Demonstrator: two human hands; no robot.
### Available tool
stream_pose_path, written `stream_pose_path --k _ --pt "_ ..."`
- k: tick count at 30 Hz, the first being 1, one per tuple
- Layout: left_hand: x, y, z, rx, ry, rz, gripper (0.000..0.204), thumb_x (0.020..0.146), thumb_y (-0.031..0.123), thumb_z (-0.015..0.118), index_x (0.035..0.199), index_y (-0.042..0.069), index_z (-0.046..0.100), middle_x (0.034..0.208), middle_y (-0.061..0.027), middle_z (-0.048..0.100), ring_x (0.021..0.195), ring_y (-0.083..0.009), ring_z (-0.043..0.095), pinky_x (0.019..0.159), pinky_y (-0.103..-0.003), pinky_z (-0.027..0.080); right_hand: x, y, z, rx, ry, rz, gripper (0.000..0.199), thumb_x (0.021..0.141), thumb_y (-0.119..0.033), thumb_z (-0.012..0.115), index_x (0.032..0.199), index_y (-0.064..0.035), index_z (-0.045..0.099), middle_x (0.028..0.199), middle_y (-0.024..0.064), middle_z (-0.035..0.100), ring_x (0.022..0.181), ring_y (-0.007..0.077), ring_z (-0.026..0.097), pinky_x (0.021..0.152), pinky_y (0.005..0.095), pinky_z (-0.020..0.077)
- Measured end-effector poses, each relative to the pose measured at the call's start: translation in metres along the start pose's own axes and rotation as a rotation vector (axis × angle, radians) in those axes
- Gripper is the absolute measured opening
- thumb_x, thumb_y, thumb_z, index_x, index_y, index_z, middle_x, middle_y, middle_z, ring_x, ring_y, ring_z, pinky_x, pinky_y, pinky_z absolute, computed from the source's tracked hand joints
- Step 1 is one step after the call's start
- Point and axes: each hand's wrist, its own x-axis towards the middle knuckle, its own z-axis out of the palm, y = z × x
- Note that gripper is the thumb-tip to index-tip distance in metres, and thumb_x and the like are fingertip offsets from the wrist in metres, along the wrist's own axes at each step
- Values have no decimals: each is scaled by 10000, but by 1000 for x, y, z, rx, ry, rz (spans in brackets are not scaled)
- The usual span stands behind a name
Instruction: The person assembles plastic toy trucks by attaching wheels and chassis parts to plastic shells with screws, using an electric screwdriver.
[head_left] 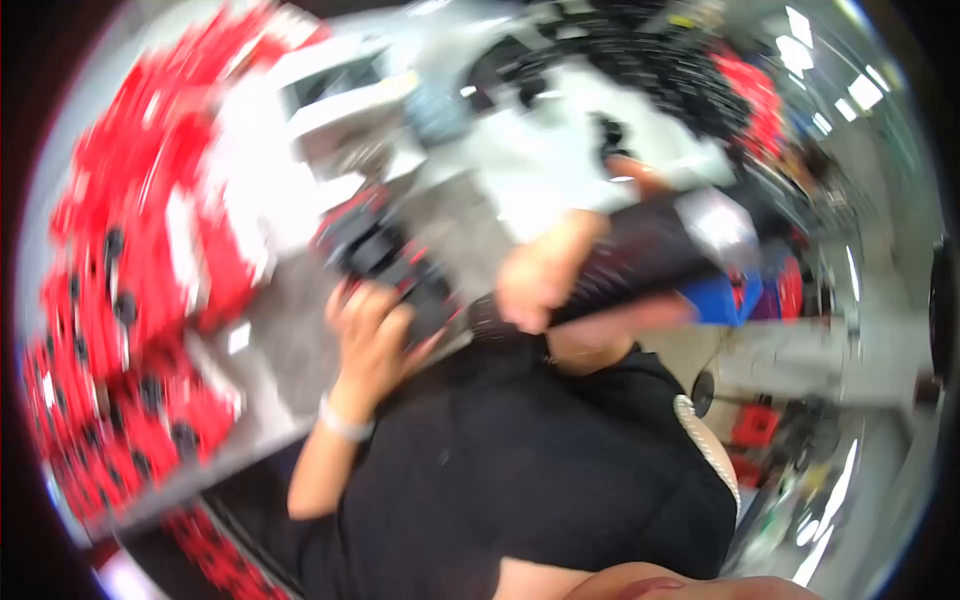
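Note:
The picture is tilted and heavily blurred. My left hand (368, 335), with a pale band on its wrist, is closed around a black and red part (385, 250) over the grey table (290, 345). Just to the right, my right hand (538, 280) grips the near end of a dark, long flat piece (650, 250) that reaches away to the right. The two hands are close together, above my black shirt. What the dark piece is cannot be made out.
Stacks of red parts with black spots (130, 300) fill the left side. White sheets (560, 150) and rows of black parts (650, 60) lie further back. A blue object (715, 300) sits beyond the dark piece, with shop floor on the right.

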Motion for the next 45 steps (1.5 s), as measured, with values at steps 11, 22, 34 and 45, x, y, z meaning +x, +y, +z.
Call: stream_pose_path --k 11,22,34,45 --pt "-2 24 -23 23 -211 -29 483 510 161 763 930 93 533 1006 -135 426 997 -347 409 905 -484 290 -12 30 -94 -2 439 449 360 858 -268 525 1134 -144 329 735 77 514 536 154 527 484 283 458" --pt "-4 9 3 -138 71 -6 400 504 241 784 826 124 578 1102 -145 484 1055 -358 472 884 -546 311 66 70 -70 -360 -30 -221 833 750 -679 388 1295 -101 139 676 100 513 518 183 540 510 302 476" --pt "-13 9 1 -138 45 -93 384 488 242 783 798 130 584 1100 -117 478 1080 -325 457 921 -526 290 91 125 -55 -405 -77 -276 601 785 -591 461 936 -11 419 665 94 503 531 181 527 487 261 439" --pt "-11 9 1 -146 35 -120 380 497 238 783 800 122 586 1088 -123 489 1085 -328 456 918 -528 293 93 143 -54 -366 70 -386 524 822 -435 532 1095 -20 369 694 56 493 536 122 490 502 249 436"
